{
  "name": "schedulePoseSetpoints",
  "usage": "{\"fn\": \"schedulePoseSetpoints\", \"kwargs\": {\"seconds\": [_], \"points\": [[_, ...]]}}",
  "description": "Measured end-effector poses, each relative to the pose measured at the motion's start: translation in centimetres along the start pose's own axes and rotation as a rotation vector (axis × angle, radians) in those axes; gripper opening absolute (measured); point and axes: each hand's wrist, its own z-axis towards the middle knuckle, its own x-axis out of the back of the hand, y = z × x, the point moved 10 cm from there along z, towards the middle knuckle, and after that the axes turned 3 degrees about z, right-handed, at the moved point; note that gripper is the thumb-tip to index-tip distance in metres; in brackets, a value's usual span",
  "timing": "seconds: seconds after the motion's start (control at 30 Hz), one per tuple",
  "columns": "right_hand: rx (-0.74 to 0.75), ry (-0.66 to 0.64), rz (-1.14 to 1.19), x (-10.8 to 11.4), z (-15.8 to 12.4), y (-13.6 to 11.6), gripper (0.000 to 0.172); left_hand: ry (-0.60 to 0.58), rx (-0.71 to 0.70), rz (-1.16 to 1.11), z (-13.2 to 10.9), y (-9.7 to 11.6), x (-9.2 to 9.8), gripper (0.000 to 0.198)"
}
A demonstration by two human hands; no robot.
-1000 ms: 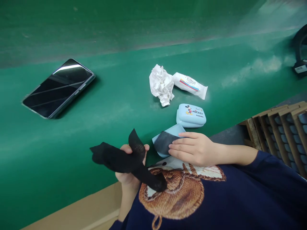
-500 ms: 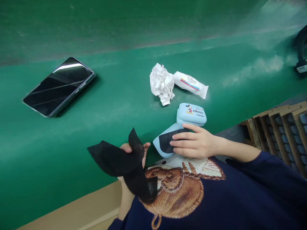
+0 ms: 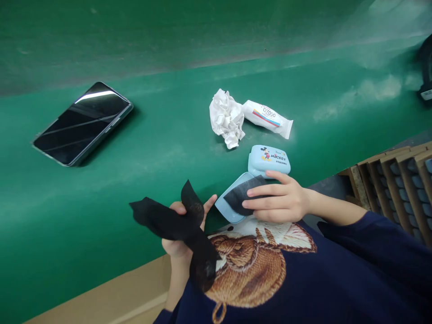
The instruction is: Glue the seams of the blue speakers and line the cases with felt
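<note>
My left hand (image 3: 184, 234) is closed around a bunch of thin black fabric pieces (image 3: 168, 220), held just above the near edge of the green table (image 3: 135, 148). My right hand (image 3: 278, 202) lies with its fingers stretched flat on one black fabric piece (image 3: 238, 198). That piece rests on a light blue shell (image 3: 227, 208) at the table's near edge. Just behind my right hand sits a closed light blue case (image 3: 269, 159) printed with a cartoon mouse.
A dark phone (image 3: 83, 122) lies screen up at the left. A crumpled white tissue (image 3: 227, 118) and a white tube labelled D7000 (image 3: 268, 118) lie at the centre back. A cardboard divider tray (image 3: 394, 184) with blue cases stands at the right.
My right hand slid the black piece and blue shell a little away from me, toward the closed case. The fabric in my left hand shifted and its lower end hangs further down.
</note>
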Motion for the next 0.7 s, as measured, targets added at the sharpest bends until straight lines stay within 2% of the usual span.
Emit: {"fn": "schedulePoseSetpoints", "kwargs": {"seconds": [0.1, 0.17, 0.37, 0.53, 0.7], "points": [[-0.028, 0.083, 0.017, 1.0, 0.1, 0.4, 0.017, -0.088, -0.032, -0.051, 0.0, 0.6, -1.5, 0.029], [-0.033, 0.092, 0.032, 0.7, 0.1, 0.5, 0.017, -0.097, -0.036, -0.061, 0.1, 0.6, -1.8, 0.027], [-0.037, -0.063, 0.069, -1.8, -0.3, 0.7, 0.009, -0.055, -0.004, -0.063, 0.0, 0.2, -0.9, 0.024], [-0.017, -0.171, 0.022, -2.5, -0.6, 0.5, 0.011, -0.096, -0.029, -0.065, 0.1, 0.3, -0.8, 0.030], [-0.033, -0.259, -0.045, -3.2, -0.6, 0.2, 0.013, -0.094, -0.025, -0.021, 0.1, 0.1, -0.6, 0.024]]}}
